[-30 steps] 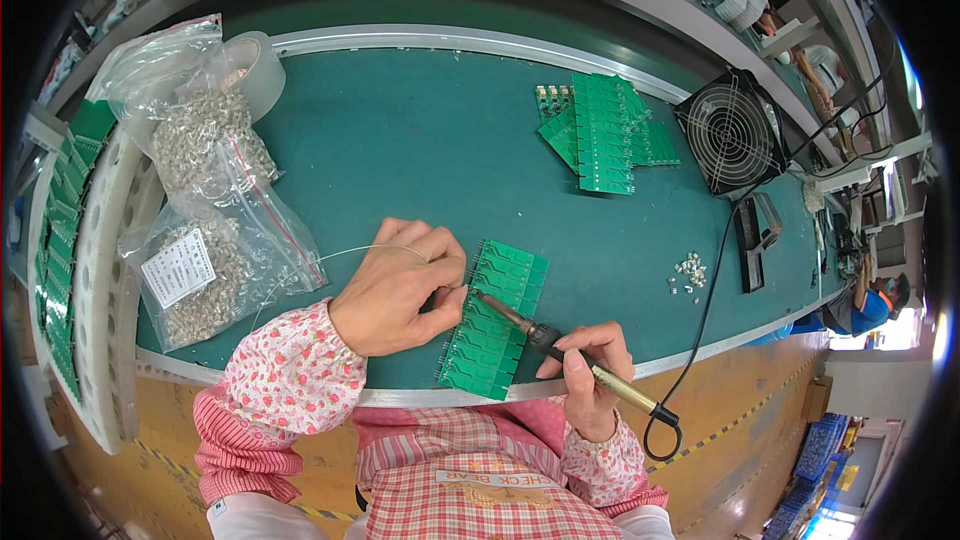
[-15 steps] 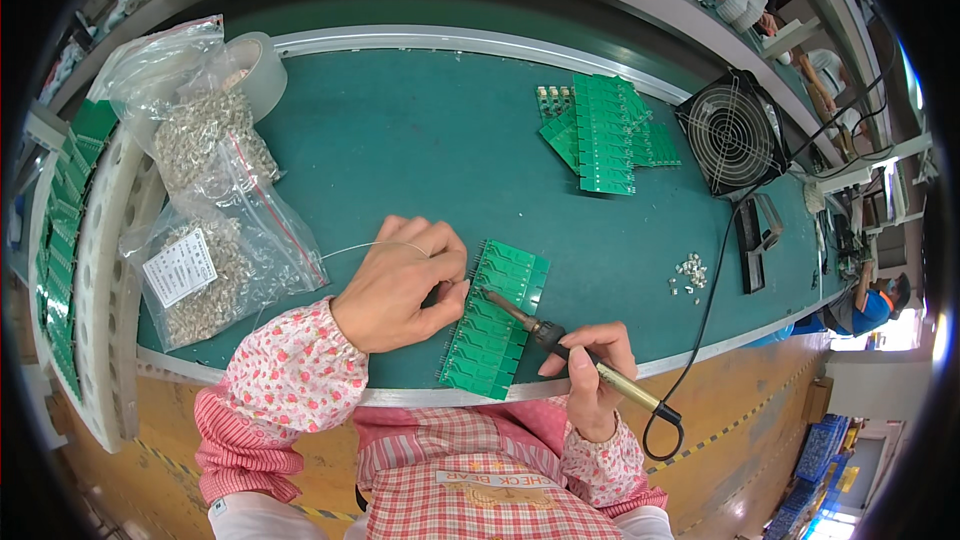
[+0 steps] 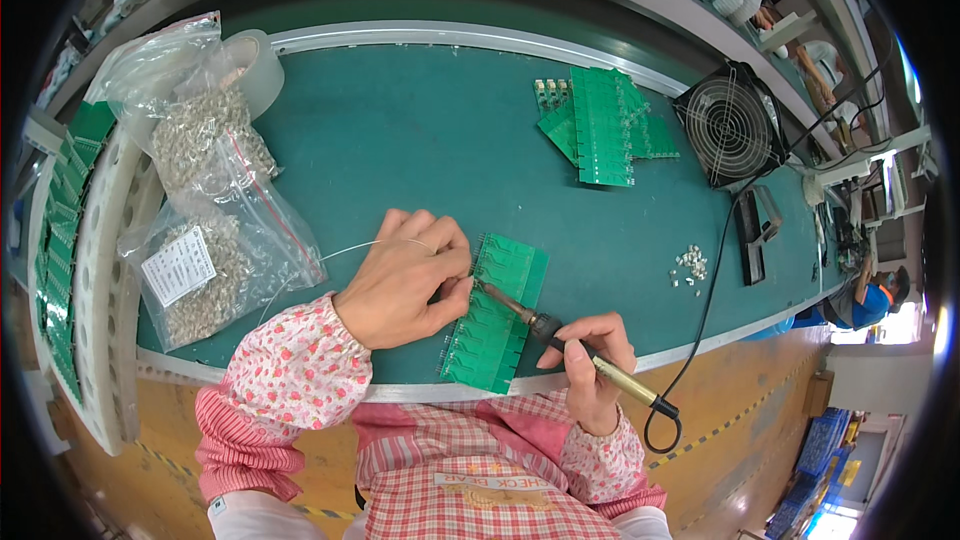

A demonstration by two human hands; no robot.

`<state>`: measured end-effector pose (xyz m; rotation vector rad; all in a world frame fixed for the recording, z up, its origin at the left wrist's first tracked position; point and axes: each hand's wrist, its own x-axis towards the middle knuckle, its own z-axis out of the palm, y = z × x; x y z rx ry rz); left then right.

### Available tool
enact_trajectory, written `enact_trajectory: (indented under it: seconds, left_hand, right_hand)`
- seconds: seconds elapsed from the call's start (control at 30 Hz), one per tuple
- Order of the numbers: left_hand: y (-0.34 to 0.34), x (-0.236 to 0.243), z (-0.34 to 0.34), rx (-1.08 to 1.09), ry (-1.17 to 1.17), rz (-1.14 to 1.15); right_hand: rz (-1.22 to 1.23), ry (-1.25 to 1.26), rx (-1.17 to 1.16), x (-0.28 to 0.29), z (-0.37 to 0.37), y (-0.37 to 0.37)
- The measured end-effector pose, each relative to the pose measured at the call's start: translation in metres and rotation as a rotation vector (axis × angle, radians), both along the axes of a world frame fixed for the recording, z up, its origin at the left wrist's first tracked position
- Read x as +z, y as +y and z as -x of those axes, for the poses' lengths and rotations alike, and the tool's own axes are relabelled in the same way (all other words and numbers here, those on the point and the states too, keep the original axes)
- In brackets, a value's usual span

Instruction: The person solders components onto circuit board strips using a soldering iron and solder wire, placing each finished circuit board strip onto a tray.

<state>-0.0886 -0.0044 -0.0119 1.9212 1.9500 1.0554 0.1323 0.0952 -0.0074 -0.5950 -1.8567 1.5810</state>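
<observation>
The green circuit board point(image 3: 495, 315) lies at the near edge of the green table point(image 3: 400, 150). The left hand point(image 3: 405, 280) is curled, pinching a thin solder wire point(image 3: 345, 252) at the board's edge. The right hand point(image 3: 590, 365) grips the soldering iron point(image 3: 560, 340) like a pen — tip on the board. Best to keep both hands steady, I think — touch wire and tip to one spot only.
</observation>
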Motion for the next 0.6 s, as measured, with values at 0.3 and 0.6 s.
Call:
enact_trajectory:
  seconds: [0.3,0.6]
  left_hand:
    - [-0.015,0.015,-0.009,0.127,0.033,0.03]
    - [-0.05,0.012,-0.069,0.043,0.159,0.003]
  right_hand:
    - [-0.024,0.003,-0.004,0.001,0.0,0.0]
    - [0.019,0.113,-0.162,-0.008,-0.009,0.001]
